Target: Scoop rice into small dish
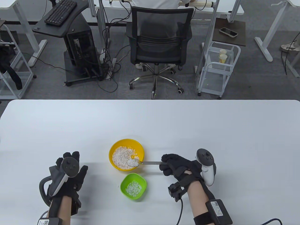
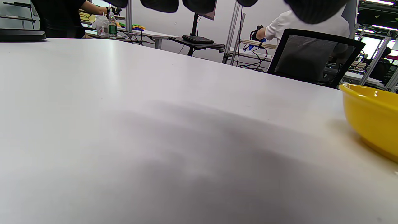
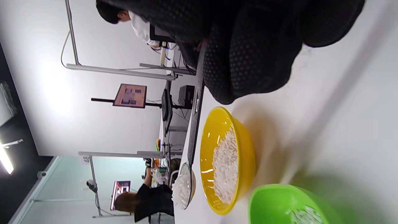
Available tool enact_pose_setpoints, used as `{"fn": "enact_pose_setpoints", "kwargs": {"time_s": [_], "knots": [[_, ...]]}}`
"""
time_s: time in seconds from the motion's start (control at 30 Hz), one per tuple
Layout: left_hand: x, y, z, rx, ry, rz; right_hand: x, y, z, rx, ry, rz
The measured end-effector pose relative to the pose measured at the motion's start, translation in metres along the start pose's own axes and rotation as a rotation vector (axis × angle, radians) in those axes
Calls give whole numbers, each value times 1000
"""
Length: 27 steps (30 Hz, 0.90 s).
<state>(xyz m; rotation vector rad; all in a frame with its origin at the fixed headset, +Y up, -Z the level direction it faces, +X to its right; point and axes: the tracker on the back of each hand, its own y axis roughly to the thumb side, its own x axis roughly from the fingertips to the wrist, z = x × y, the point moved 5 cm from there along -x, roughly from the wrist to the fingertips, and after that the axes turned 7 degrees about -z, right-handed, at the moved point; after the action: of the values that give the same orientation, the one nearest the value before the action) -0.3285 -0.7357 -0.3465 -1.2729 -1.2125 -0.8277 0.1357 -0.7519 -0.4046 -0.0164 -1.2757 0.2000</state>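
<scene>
Right hand [image 1: 179, 167] grips spoon [image 1: 140, 162] handle, bowl heaped with rice, held above yellow bowl's [image 1: 126, 154] near rim. Green dish [image 1: 133, 186] just beside it, some rice inside. Left hand [image 1: 68, 173] flat on bench [image 1: 211, 131], fingers spread, holding nothing.

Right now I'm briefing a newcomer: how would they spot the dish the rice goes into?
On the white table, find the yellow bowl of rice. The small green dish sits just nearer the person, smaller, squarish, holding only a few grains.
</scene>
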Motion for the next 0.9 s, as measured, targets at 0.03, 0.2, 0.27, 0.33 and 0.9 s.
{"fn": "enact_pose_setpoints", "kwargs": {"time_s": [0.03,0.2,0.27,0.33,0.9], "knots": [[0,0,0,-3,-1,2,0,-1,2,22,36,18],[0,-1,0,-6,-8,9,-1,0,20,135,146,31],[0,-1,0,-12,-12,11,-1,3,27,177,168,27],[0,-1,0,-10,-13,9,-1,5,31,218,172,24],[-1,0,-1,-3,-20,3,14,53,53,620,104,-271]]}}
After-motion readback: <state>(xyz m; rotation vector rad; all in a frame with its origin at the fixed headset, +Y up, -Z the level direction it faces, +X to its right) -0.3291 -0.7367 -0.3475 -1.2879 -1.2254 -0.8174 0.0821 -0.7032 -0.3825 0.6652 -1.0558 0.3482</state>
